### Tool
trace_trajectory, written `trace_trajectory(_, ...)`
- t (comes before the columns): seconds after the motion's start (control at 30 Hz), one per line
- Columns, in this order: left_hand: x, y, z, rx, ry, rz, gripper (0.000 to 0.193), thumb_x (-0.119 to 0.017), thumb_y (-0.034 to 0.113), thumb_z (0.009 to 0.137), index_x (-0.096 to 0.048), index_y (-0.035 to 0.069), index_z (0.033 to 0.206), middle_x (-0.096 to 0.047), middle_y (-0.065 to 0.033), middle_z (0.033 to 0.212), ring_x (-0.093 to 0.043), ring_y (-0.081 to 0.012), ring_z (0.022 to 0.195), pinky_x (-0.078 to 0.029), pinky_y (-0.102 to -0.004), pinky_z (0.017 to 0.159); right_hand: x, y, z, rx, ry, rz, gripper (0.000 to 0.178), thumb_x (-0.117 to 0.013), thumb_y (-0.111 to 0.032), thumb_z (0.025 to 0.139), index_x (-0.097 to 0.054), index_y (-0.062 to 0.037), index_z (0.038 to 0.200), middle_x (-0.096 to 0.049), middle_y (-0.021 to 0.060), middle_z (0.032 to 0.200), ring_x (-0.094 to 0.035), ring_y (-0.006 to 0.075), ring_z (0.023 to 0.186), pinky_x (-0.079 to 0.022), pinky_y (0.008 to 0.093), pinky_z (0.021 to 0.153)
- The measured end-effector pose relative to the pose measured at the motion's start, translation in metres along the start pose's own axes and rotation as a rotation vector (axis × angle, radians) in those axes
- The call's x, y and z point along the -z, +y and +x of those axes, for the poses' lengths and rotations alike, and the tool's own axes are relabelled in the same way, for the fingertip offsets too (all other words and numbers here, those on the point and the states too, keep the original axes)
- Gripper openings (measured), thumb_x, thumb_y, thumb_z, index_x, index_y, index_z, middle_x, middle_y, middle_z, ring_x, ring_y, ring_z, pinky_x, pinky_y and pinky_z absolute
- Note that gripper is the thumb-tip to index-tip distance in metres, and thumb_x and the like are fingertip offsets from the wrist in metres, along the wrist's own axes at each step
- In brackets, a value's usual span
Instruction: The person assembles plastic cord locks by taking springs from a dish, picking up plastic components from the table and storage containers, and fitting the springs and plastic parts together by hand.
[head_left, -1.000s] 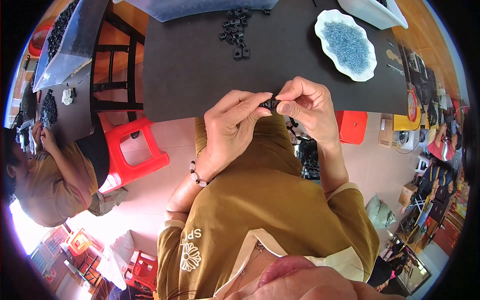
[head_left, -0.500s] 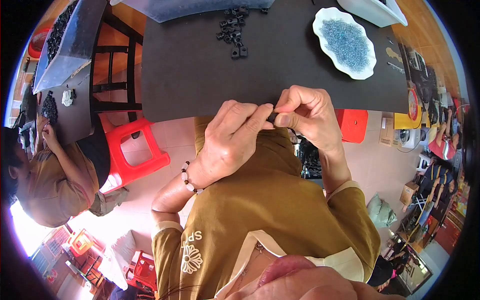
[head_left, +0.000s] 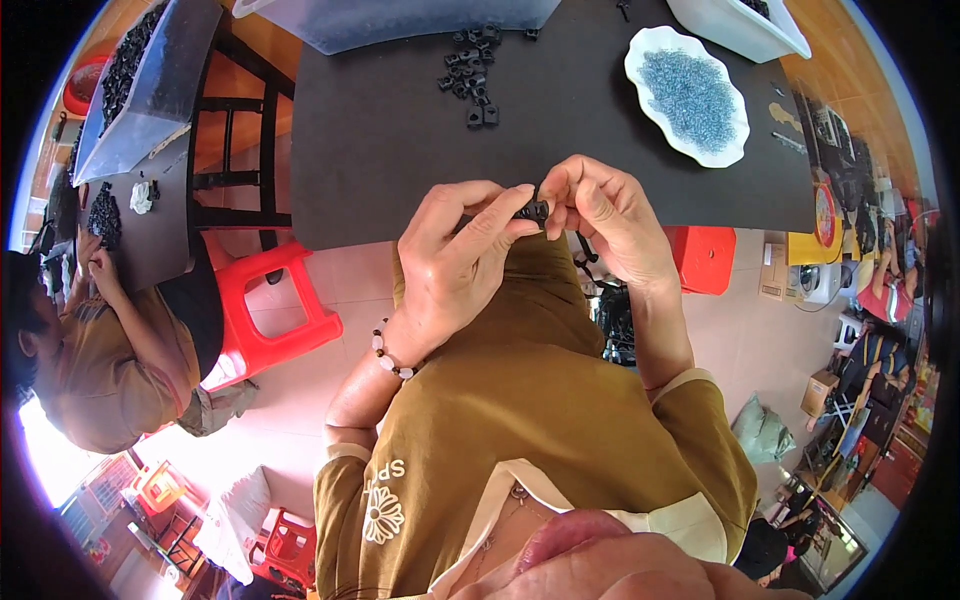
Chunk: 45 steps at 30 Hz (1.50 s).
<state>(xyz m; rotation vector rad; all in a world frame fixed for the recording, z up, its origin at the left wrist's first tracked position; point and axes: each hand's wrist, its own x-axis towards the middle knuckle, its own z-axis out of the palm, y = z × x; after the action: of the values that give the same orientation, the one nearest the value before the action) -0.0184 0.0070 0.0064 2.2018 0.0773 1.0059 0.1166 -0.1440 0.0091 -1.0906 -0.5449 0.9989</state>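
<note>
A small black plastic piece [head_left: 533, 210], which looks like a cord lock part, is pinched between the thumb and fingertips of my left hand [head_left: 455, 255]. Right beside it, the bent fingers of my right hand [head_left: 610, 215] come up to the piece's right end, with the thumb raised; whether something tiny is between them is hidden. Both hands are over the near edge of the dark table [head_left: 400, 150]. Farther back on it lies a loose group of similar black pieces [head_left: 470, 75]. A scalloped white dish [head_left: 637, 70] to the right holds many small, shiny metal springs [head_left: 690, 100].
A clear plastic bin [head_left: 400, 20] stands at the table's far left, a white bin [head_left: 745, 35] at the far right. Red stools [head_left: 700, 262] [head_left: 325, 325] stand by the table. A co-worker [head_left: 120, 350] sits at another table on the left, beside a bin of black parts [head_left: 135, 95].
My right hand has loosened its grip on the piece, its thumb lifting away. My left hand still pinches the piece, now turned so more of it shows.
</note>
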Motion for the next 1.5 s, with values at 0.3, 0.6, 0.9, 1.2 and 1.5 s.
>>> trace_trajectory(0.3, -0.006, 0.006, 0.004, -0.060, -0.049, 0.026, 0.036, -0.082, 0.007, 0.072, -0.074, 0.007, 0.108, -0.062, -0.0066, 0.104, -0.059, -0.0248, 0.089, -0.052, -0.0350, 0.072, -0.001, 0.024, -0.002, -0.045, -0.227, 0.333, 0.054, -0.053, -0.043, 0.102, -0.060, 0.0062, 0.123, -0.066, 0.0106, 0.109, -0.065, 0.0161, 0.096, -0.052, 0.0313, 0.089)
trace_trajectory(0.6, -0.008, 0.016, 0.005, -0.030, -0.082, 0.043, 0.033, -0.081, 0.003, 0.073, -0.075, 0.006, 0.106, -0.063, -0.0070, 0.106, -0.059, -0.0246, 0.090, -0.051, -0.0345, 0.075, -0.012, 0.031, -0.007, -0.065, -0.115, 0.435, 0.050, -0.050, -0.039, 0.104, -0.061, 0.0072, 0.119, -0.066, 0.0130, 0.113, -0.064, 0.0184, 0.104, -0.051, 0.0325, 0.096)
trace_trajectory(0.9, -0.008, 0.007, 0.004, 0.023, -0.047, 0.065, 0.029, -0.082, 0.008, 0.074, -0.074, 0.005, 0.101, -0.060, -0.0063, 0.104, -0.058, -0.0252, 0.089, -0.052, -0.0353, 0.072, -0.023, 0.006, -0.010, -0.094, 0.087, 0.187, 0.051, -0.052, -0.044, 0.103, -0.062, 0.0043, 0.116, -0.068, 0.0074, 0.100, -0.065, 0.0126, 0.088, -0.054, 0.0270, 0.083)
trace_trajectory(1.2, -0.015, 0.001, 0.005, 0.079, -0.085, -0.026, 0.030, -0.082, 0.004, 0.075, -0.075, 0.005, 0.105, -0.064, -0.0075, 0.104, -0.061, -0.0216, 0.087, -0.052, -0.0312, 0.073, -0.007, -0.004, -0.006, 0.096, 0.204, -0.463, 0.018, -0.071, -0.018, 0.096, -0.064, -0.0008, 0.095, -0.062, -0.0023, 0.081, -0.052, 0.0018, 0.072, -0.043, 0.0191, 0.062)
trace_trajectory(1.5, -0.007, -0.025, 0.000, 0.220, -0.026, -0.122, 0.012, -0.072, 0.007, 0.090, -0.075, 0.002, 0.101, -0.065, -0.0069, 0.093, -0.058, -0.0163, 0.068, -0.049, -0.0274, 0.061, 0.082, -0.131, 0.056, 0.448, 0.489, -1.081, 0.021, -0.067, -0.025, 0.095, -0.072, -0.0047, 0.099, -0.070, -0.0006, 0.086, -0.060, 0.0043, 0.077, -0.047, 0.0213, 0.071)
